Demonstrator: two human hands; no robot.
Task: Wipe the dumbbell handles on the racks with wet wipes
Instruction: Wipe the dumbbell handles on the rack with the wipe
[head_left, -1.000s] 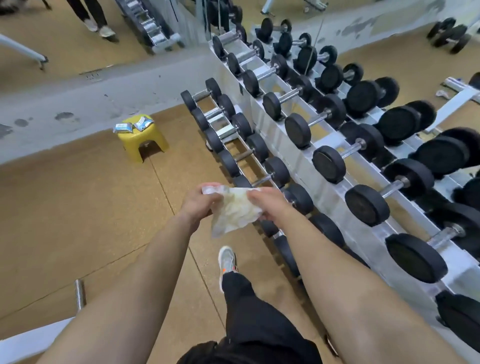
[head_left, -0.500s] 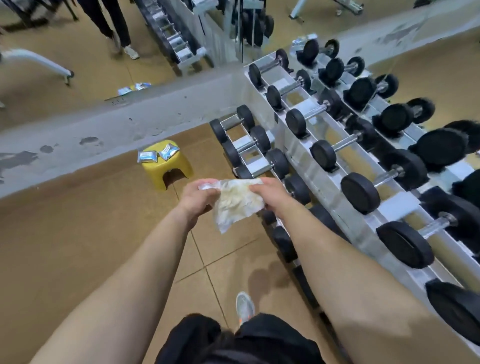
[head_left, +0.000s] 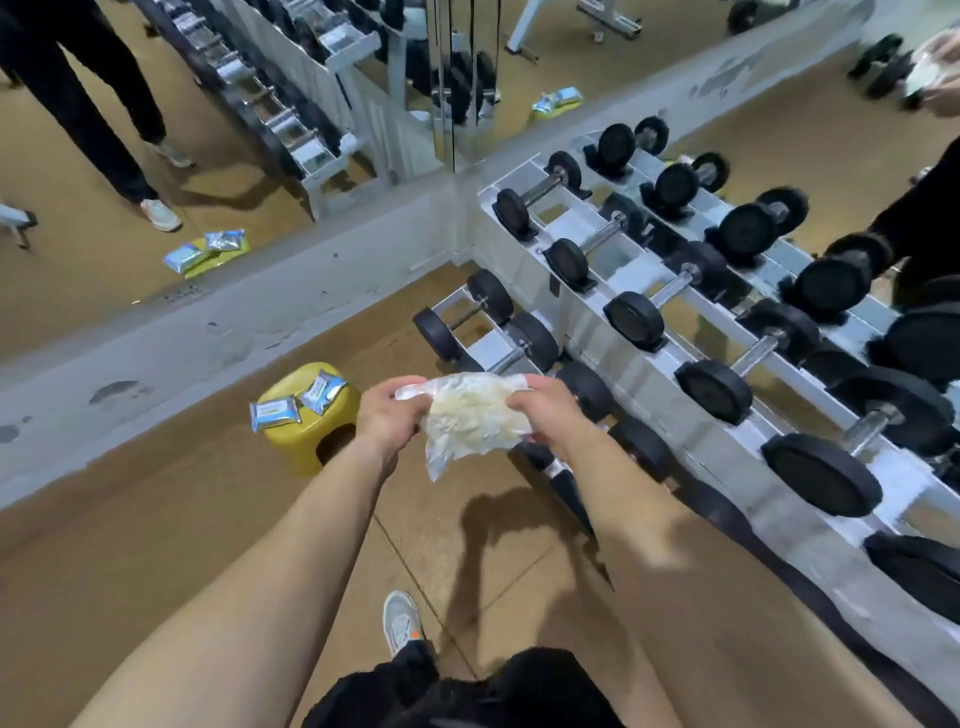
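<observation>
The crumpled wet wipe (head_left: 470, 415) is held up in the air, stretched between both hands. The left hand (head_left: 387, 413) and right hand (head_left: 548, 410) each have their grip pinched on one edge of it. The dumbbell rack (head_left: 524, 260) sits just to the right, loaded with rows of black dumbbells (head_left: 636, 319). A yellow stool (head_left: 306, 434) carrying two wipe packs (head_left: 275, 413) stands on the floor to the left.

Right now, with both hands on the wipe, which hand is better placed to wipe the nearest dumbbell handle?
Right, probably. The right hand pinches the wet wipe nearer the rack, close to a lower-tier dumbbell handle. The left hand holds the other edge, toward the yellow stool.
</observation>
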